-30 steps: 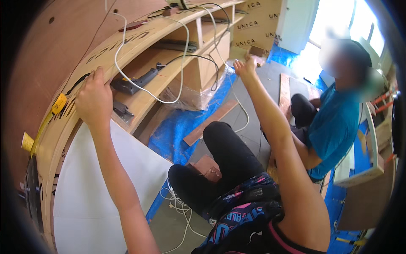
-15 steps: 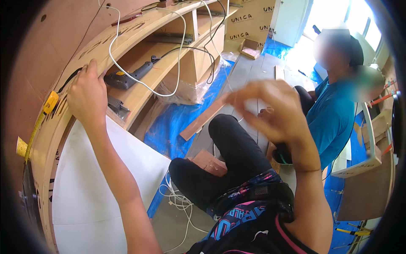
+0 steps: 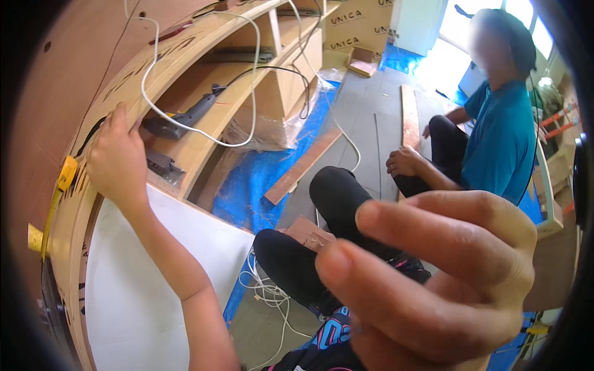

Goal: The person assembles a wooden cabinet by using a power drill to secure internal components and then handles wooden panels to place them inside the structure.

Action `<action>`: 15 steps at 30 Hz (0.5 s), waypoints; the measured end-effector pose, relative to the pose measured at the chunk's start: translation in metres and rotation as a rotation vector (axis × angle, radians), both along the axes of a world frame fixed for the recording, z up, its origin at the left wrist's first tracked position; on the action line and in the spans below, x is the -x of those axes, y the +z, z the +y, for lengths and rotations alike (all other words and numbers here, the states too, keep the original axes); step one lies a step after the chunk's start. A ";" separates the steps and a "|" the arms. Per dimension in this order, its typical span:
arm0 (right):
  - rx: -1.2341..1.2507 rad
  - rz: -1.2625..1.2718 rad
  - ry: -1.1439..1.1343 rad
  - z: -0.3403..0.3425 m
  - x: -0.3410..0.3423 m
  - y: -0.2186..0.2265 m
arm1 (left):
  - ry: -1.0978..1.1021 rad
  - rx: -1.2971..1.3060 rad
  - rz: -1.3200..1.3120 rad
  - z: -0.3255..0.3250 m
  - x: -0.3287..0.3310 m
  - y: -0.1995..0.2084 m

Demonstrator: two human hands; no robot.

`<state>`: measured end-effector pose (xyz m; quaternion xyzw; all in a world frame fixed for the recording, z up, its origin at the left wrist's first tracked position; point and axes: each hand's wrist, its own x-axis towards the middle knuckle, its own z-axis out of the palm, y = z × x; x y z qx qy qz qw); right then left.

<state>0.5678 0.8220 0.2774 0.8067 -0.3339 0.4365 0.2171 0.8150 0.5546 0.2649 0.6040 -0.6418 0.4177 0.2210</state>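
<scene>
My left hand [image 3: 117, 157] lies on the curved wooden cabinet top [image 3: 102, 127], its fingers stretched over the front edge and nothing seen in its grasp. Beside it, a yellow tape measure [image 3: 67, 174] sits with its blade drawn out toward me. A grey corded power tool [image 3: 185, 117] rests on the shelf just right of that hand. Large and close in the lower right, my right hand [image 3: 445, 266] is raised with bent fingers apart; no object shows between them. Below my left forearm is a white panel [image 3: 139, 278] against the cabinet front.
A white cable [image 3: 145, 80] loops across the shelves, and more white cord [image 3: 266, 287] lies coiled on the floor. A wooden strip [image 3: 303, 167] lies across blue sheeting [image 3: 247, 191]. A person in a blue shirt [image 3: 498, 139] sits at the right, beside a long plank [image 3: 409, 117].
My right hand has come much nearer to the view and lower, its fingers spreading. My left hand stays on the cabinet top. The view has shifted slightly.
</scene>
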 end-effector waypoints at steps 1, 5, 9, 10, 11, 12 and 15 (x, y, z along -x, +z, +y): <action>-0.004 0.001 -0.012 0.004 0.000 -0.001 | 0.035 0.068 -0.014 0.000 0.000 0.001; 0.028 -0.030 -0.173 0.022 0.008 0.008 | 0.002 0.075 -0.032 0.002 -0.001 0.001; -0.244 -0.028 -0.253 -0.016 0.055 -0.009 | -0.056 0.048 0.033 0.002 -0.002 -0.002; -0.386 -0.003 -0.158 -0.042 0.073 -0.022 | -0.075 0.051 0.026 0.001 -0.003 -0.001; -0.554 -0.039 -0.113 -0.072 0.077 -0.052 | -0.068 0.113 0.015 0.001 -0.003 -0.001; -0.659 0.026 -0.115 -0.085 0.084 -0.079 | -0.085 0.066 0.023 0.001 -0.004 0.000; -0.808 0.094 -0.145 -0.104 0.086 -0.172 | -0.051 0.022 -0.004 0.001 -0.004 0.001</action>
